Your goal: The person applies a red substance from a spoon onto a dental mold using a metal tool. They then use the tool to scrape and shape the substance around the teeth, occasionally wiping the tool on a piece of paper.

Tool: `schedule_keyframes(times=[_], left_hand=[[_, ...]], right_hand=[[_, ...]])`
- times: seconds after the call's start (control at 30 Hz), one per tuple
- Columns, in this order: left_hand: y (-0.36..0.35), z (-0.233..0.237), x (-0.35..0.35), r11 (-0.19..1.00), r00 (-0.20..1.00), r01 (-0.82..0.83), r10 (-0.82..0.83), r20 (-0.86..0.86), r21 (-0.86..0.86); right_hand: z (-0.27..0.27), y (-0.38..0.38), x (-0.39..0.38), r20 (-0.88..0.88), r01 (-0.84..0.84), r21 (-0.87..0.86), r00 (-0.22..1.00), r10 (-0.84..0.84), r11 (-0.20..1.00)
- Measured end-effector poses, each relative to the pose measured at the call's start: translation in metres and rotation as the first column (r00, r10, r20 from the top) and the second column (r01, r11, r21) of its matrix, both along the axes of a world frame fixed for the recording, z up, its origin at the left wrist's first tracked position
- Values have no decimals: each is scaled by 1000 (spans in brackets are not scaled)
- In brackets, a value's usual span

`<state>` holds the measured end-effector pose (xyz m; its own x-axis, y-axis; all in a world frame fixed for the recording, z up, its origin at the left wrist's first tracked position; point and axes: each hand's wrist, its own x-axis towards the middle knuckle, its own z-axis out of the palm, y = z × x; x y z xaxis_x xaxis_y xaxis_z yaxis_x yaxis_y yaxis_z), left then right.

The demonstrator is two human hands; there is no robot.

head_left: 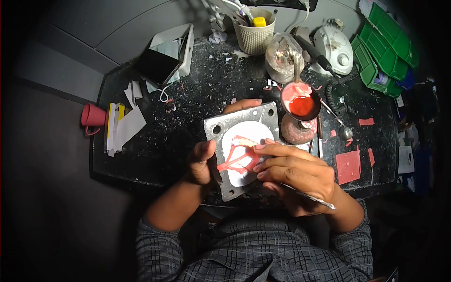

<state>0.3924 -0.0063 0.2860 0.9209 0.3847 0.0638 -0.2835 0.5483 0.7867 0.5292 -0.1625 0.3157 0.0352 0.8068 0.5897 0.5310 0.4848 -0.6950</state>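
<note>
My left hand grips a grey metal dental flask by its left side, fingers behind it, holding it tilted above the table's front edge. White plaster fills the flask. On the plaster sits a pink-red wax framework with a row of cream artificial teeth. My right hand is closed around a thin metal wax tool, whose handle end sticks out below the palm. Its fingertips rest at the wax's right side and hide the tool's working end.
A ladle of melted red wax sits over a round burner, close beyond my right hand. Pink wax sheets lie right. At the back are a pen basket, a jar and a white machine. A pink mug stands left.
</note>
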Motion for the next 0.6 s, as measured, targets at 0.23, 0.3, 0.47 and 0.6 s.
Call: schedule_keyframes(times=[0.23, 0.3, 0.47, 0.6], left_hand=[[-2, -1, -2, 999, 1000, -6, 7, 22, -44], [-2, -1, -1, 998, 1000, -9, 11, 25, -58], [-2, -4, -1, 998, 999, -2, 4, 34, -57], [-6, -3, 1, 996, 999, -49, 50, 21, -69]], right_hand=[[7, 0, -2, -53, -6, 20, 999, 7, 1000], [6, 3, -4, -47, -21, 47, 999, 23, 999], [-2, 6, -6, -7, -13, 81, 1000, 13, 997], [-1, 7, -6, 9, -17, 68, 1000, 16, 998]])
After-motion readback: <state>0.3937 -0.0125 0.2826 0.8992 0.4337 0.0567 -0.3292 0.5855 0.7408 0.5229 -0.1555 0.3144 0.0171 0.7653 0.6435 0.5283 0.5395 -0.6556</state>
